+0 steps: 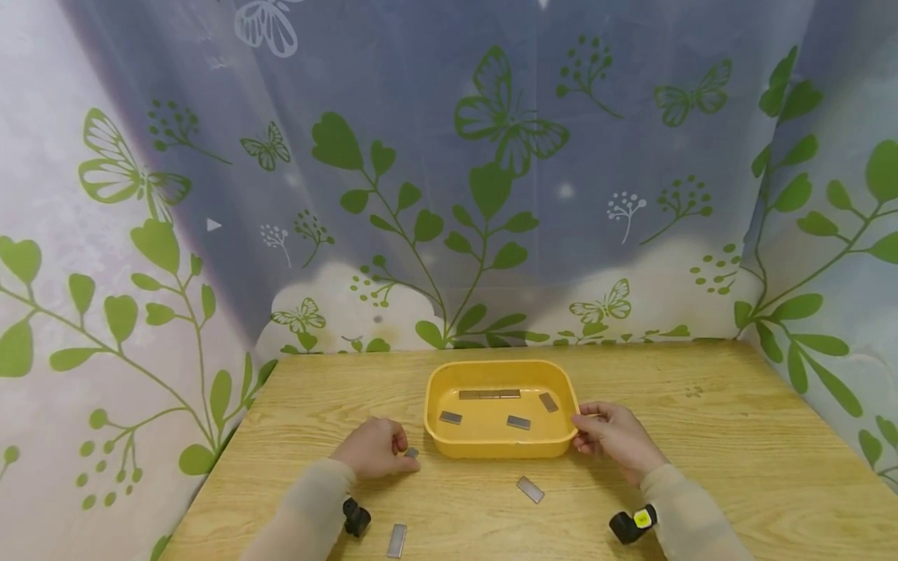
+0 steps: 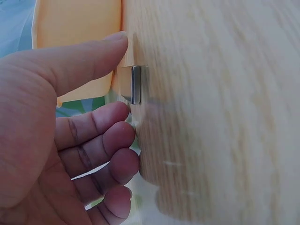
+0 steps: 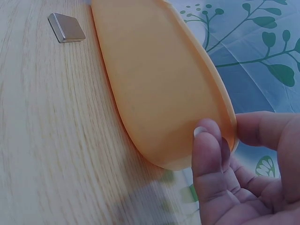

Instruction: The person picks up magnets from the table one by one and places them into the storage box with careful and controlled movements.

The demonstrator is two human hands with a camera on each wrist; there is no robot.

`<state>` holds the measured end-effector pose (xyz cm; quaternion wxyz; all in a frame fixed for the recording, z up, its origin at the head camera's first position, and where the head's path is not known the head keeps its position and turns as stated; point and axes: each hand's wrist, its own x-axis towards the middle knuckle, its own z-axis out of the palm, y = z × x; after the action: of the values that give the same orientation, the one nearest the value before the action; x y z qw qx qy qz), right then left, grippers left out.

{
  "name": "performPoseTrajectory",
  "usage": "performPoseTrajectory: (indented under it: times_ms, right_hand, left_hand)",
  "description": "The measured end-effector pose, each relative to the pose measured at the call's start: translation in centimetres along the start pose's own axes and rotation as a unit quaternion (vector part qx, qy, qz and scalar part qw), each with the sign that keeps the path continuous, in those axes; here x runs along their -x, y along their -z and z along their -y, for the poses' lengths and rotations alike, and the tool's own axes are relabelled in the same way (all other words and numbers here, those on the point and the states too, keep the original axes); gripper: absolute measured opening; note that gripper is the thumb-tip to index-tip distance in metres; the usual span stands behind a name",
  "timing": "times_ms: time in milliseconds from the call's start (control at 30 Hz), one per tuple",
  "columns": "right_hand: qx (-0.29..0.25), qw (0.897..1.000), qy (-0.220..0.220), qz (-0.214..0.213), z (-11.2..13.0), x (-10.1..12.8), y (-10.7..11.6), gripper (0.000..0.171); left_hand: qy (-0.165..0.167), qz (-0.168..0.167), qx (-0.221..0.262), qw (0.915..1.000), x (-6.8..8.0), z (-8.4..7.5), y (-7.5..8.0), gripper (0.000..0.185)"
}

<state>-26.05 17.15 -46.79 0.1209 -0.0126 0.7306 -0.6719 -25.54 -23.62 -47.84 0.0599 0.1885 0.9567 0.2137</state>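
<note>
A yellow plastic tub (image 1: 501, 449) stands on the table, and my right hand (image 1: 617, 440) pinches its right-hand rim between thumb and fingers. In the right wrist view the tub's wall (image 3: 154, 84) passes between that thumb and the fingertips. Left of the tub, my left hand (image 1: 375, 448) is at a small silver metal block (image 1: 411, 452) on the tabletop. The left wrist view shows this block (image 2: 136, 84) between the thumb and the loosely bent fingers, with a gap on the thumb's side. Inside the tub lie several more flat metal blocks (image 1: 518, 422).
One metal block (image 1: 530, 489) lies in front of the tub, and another metal block (image 1: 397, 541) is by the near edge of the wooden table (image 1: 316, 405). A printed curtain (image 1: 421, 257) hangs behind and at both sides.
</note>
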Motion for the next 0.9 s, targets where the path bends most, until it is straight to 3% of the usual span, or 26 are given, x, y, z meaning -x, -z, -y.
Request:
performPoseTrajectory:
  times_ms: [233,900]
  right_hand:
    - [-0.001,1.0,0.0,0.0,-0.08,-0.06,0.05,0.042]
    - [0.002,1.0,-0.001,0.0,0.02,0.0,0.06,0.042]
  left_hand:
    - [0.0,-0.01,-0.01,0.9999,-0.01,-0.13,-0.17,0.032]
    - [0.004,-0.018,0.019,0.9996,0.07,-0.04,-0.47,0.022]
